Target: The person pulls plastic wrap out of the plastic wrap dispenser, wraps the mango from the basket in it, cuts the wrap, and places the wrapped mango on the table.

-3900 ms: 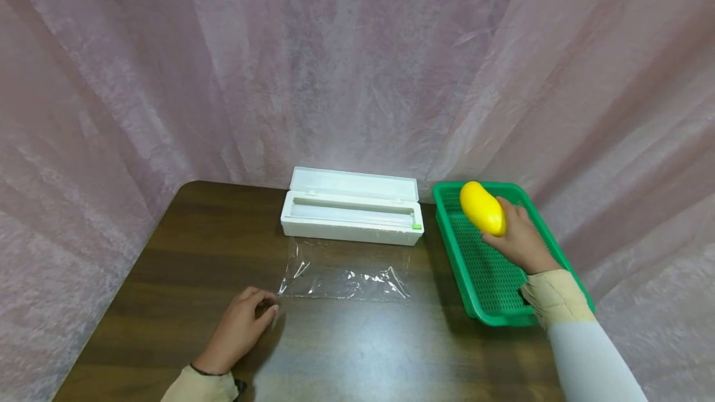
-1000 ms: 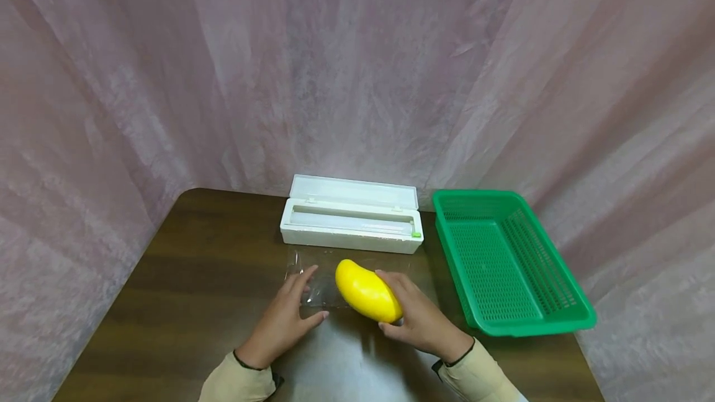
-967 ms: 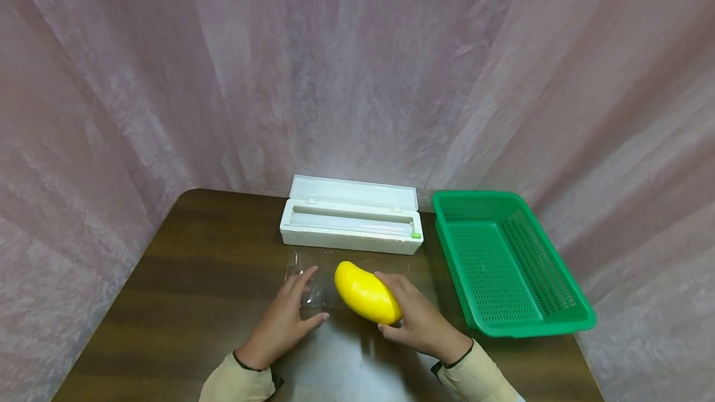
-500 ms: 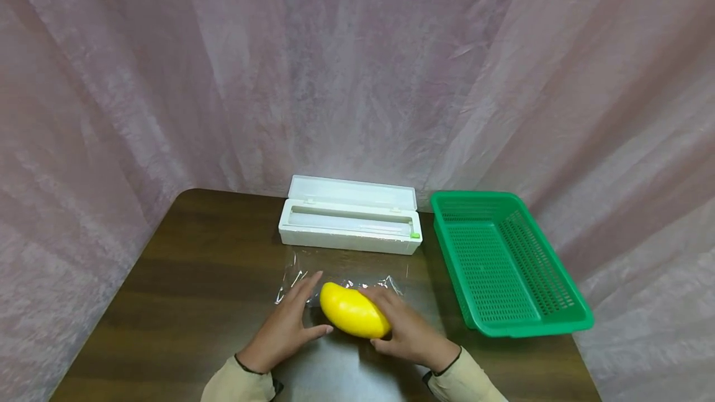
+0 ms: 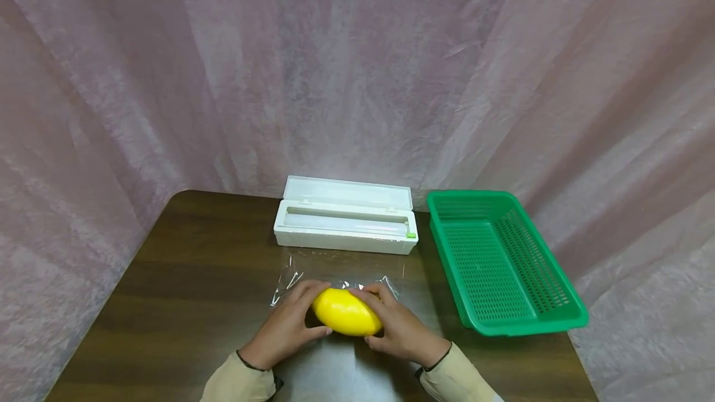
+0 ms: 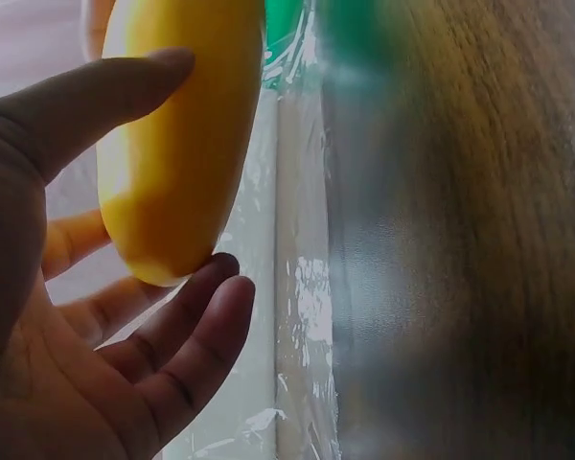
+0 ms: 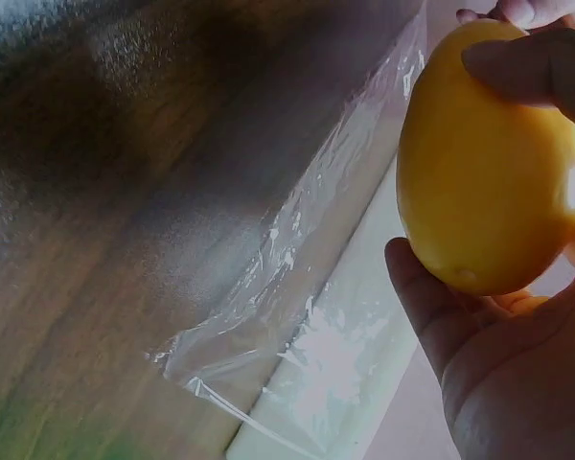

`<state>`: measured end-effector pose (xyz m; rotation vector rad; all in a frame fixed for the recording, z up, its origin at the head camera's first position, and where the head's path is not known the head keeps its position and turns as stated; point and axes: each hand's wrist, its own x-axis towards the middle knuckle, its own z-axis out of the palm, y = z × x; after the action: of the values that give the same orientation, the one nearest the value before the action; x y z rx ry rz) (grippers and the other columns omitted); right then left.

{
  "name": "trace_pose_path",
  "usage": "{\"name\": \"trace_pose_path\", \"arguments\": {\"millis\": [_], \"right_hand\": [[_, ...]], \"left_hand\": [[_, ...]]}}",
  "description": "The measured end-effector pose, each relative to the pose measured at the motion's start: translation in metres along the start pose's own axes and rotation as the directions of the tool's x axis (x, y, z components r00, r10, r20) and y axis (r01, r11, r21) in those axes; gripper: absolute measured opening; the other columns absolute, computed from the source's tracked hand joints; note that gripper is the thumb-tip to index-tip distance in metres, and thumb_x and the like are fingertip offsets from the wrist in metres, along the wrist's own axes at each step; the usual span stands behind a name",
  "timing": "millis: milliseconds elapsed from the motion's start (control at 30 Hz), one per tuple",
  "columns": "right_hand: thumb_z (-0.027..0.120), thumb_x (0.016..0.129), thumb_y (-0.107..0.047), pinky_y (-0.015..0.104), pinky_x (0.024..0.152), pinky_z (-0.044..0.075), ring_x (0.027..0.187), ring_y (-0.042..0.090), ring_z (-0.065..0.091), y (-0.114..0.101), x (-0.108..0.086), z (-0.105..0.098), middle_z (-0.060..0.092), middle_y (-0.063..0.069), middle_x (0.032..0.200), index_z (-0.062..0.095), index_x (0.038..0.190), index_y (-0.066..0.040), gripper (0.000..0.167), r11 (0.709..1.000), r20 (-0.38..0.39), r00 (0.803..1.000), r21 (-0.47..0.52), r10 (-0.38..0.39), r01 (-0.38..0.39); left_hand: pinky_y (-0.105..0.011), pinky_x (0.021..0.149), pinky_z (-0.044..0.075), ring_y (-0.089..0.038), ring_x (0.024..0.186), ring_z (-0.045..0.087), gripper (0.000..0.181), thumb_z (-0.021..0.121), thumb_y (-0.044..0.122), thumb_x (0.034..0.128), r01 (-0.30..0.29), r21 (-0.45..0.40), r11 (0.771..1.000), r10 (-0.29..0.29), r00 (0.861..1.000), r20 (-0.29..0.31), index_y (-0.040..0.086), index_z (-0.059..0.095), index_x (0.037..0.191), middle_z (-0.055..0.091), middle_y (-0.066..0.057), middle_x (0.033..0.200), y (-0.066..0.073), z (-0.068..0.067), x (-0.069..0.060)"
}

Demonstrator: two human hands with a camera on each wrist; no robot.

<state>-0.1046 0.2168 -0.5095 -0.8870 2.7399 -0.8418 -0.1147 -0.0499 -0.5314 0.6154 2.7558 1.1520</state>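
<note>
Left grip (image 5: 287,327) and right grip (image 5: 402,331) pinch the yellow fruit (image 5: 346,312), probably to place it by the clear film (image 7: 283,254); next calls for gentle lowering, though bench contact is unclear.

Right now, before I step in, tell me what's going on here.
A person's left hand and right hand grip a yellow mango-shaped fruit from its two ends. Beyond it, clear film reaches from a white box, its lid up, onto the wooden table. The fruit is not wrapped. A green basket stands to the right of the box.
</note>
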Motion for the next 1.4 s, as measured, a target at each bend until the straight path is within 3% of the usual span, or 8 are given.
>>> {"name": "trace_pose_path", "arguments": {"millis": [100,267,500,600,767,867,1067,1400], "right_hand": [[0.083,0.079,-0.015,0.042,0.096,0.054,0.116,0.021,0.057,0.002,0.002,0.0,0.044,0.005,0.142,0.034,0.157,-0.024,0.093,1.0,-0.024,1.0,-0.007,0.011,-0.011],[0.085,0.078,-0.013,0.052,0.113,0.042,0.134,0.028,0.051,0.007,0.008,0.001,0.047,0.006,0.15,0.035,0.155,-0.015,0.092,0.998,-0.097,0.994,-0.035,0.041,-0.044],[0.084,0.079,-0.008,0.042,0.094,0.056,0.117,0.028,0.061,0.009,0.018,0.004,0.046,0.013,0.142,0.038,0.154,-0.014,0.088,0.994,-0.169,0.981,-0.034,0.096,-0.103],[0.084,0.079,-0.006,0.045,0.098,0.054,0.12,0.03,0.059,0.012,0.023,0.003,0.049,0.015,0.14,0.038,0.154,-0.012,0.088,0.994,-0.203,0.974,-0.025,0.098,-0.105],[0.084,0.08,-0.006,0.05,0.108,0.047,0.132,0.035,0.053,0.017,0.03,0.001,0.048,0.017,0.15,0.038,0.153,-0.006,0.086,0.993,-0.253,0.961,-0.005,0.116,-0.121],[0.083,0.081,-0.005,0.05,0.107,0.048,0.131,0.036,0.054,0.021,0.033,0.003,0.045,0.018,0.151,0.04,0.151,-0.005,0.083,0.99,-0.27,0.953,0.013,0.139,-0.141],[0.083,0.079,0.0,0.046,0.101,0.051,0.119,0.032,0.056,0.027,0.04,0.007,0.049,0.016,0.136,0.043,0.151,-0.007,0.083,0.985,-0.317,0.933,0.024,0.168,-0.169],[0.087,0.077,-0.014,0.048,0.102,0.048,0.117,0.034,0.058,0.034,0.048,0.008,0.058,0.015,0.137,0.048,0.143,-0.002,0.078,0.973,-0.348,0.926,-0.121,0.143,-0.196]], "left_hand": [[-0.049,0.103,0.05,-0.023,0.125,0.056,0.079,0.09,0.034,0.075,-0.005,0.001,1.0,0.005,1.0,-0.026,0.018,0.053,0.143,0.051,-0.002,0.14,0.001,0.001,0.003],[-0.048,0.1,0.052,-0.025,0.122,0.058,0.079,0.089,0.031,0.0764,0.033,-0.019,0.999,-0.034,0.998,-0.061,0.017,0.053,0.145,0.05,-0.005,0.14,0.002,0.003,0.009],[-0.049,0.095,0.053,-0.032,0.12,0.059,0.082,0.089,0.024,0.0779,0.072,-0.009,0.997,-0.073,0.991,-0.112,0.015,0.048,0.149,0.045,-0.014,0.144,0.004,0.007,0.016],[-0.049,0.094,0.054,-0.035,0.119,0.059,0.084,0.088,0.022,0.0781,0.07,-0.002,0.998,-0.07,0.988,-0.139,0.013,0.047,0.15,0.043,-0.017,0.146,0.005,0.006,0.022],[-0.052,0.097,0.053,-0.037,0.123,0.057,0.082,0.087,0.02,0.0801,0.083,-0.014,0.996,-0.084,0.983,-0.165,0.012,0.046,0.151,0.043,-0.019,0.147,0.007,0.002,0.03],[-0.053,0.098,0.052,-0.038,0.125,0.057,0.078,0.085,0.019,0.0819,0.082,-0.01,0.997,-0.082,0.98,-0.182,0.01,0.047,0.149,0.044,-0.019,0.147,0.006,0.003,0.035],[-0.051,0.099,0.052,-0.037,0.124,0.057,0.072,0.08,0.022,0.0869,0.093,0.004,0.996,-0.091,0.98,-0.179,0.01,0.046,0.149,0.043,-0.019,0.148,0.0,0.007,0.042],[-0.053,0.103,0.05,-0.037,0.125,0.057,0.069,0.078,0.021,0.0888,0.138,0.006,0.99,-0.135,0.977,-0.165,0.007,0.046,0.149,0.045,-0.02,0.148,-0.008,0.011,0.051]]}}
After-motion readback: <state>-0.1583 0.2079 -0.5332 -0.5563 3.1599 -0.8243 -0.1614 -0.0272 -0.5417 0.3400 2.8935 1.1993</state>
